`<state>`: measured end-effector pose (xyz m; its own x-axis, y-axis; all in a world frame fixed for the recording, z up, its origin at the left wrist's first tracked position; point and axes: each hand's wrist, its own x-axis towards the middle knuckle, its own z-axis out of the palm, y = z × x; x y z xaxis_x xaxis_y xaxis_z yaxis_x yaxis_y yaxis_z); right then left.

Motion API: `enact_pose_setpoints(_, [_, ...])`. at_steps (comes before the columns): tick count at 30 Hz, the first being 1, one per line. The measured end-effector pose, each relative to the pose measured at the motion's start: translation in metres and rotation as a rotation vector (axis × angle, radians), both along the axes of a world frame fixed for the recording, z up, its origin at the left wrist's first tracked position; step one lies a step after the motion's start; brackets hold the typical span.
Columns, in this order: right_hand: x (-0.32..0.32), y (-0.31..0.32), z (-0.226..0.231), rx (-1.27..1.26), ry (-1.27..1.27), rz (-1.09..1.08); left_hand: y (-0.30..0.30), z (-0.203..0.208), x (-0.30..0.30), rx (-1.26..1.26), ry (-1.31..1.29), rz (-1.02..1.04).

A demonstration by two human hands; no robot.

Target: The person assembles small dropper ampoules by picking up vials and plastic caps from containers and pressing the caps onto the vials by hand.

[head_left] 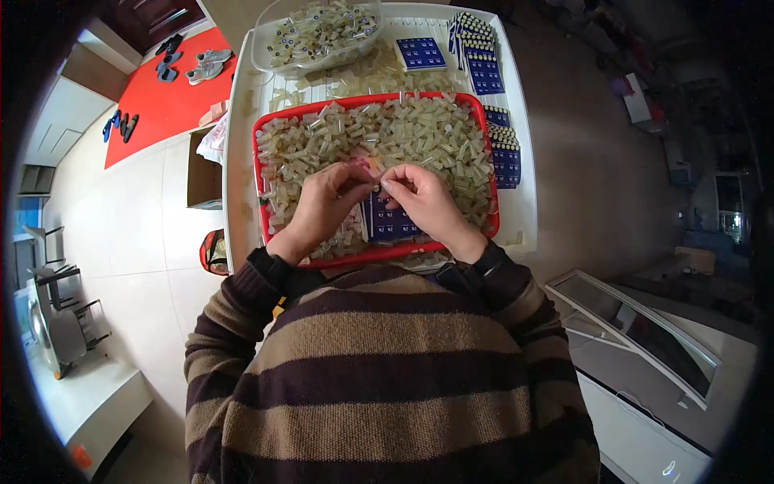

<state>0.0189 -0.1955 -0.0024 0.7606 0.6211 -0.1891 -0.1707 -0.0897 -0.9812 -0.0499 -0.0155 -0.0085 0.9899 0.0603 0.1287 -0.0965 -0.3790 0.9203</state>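
From my remote seat I look down on a red tray (pixel 262 173) heaped with small translucent yellowish tubes (pixel 419 133), the landmark of this white worktable (pixel 524 210). Over the tray's near half, the left hand (pixel 322 206) and the right hand (pixel 423 202) meet fingertip to fingertip, both pinched on one small pale piece (pixel 377 184) held between them; it is too small for me to tell its exact kind. Directly under the hands, lying inside the tray at its near edge, sits a dark blue card (pixel 387 226) with rows of pale dots. Beyond the tray's far edge stands a clear plastic tub (pixel 266 48) filled with more tubes, loose ones scattered between tub and tray. To the far right of the tray, stacks of dark blue cards (pixel 484 73) line the table's edge, with more just beside the tray's right rim. Left of the tray, past the table, an open cardboard box (pixel 201 173) stands on the pale floor, and farther off a red mat (pixel 161 105) carries several pairs of shoes. The striped brown sweater (pixel 387 371) fills the foreground below the tray.
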Motion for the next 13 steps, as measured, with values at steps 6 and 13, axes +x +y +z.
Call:
enact_pose_setpoints(6, [0.0005,0.0,0.0013,-0.04,-0.064,0.05,-0.0019,0.004,-0.0002,0.061,-0.116,-0.018])
enact_pose_setpoints(13, [0.0005,-0.0006,-0.0027,-0.11,-0.101,0.076,-0.0039,0.0052,-0.0026,0.126,-0.162,-0.029])
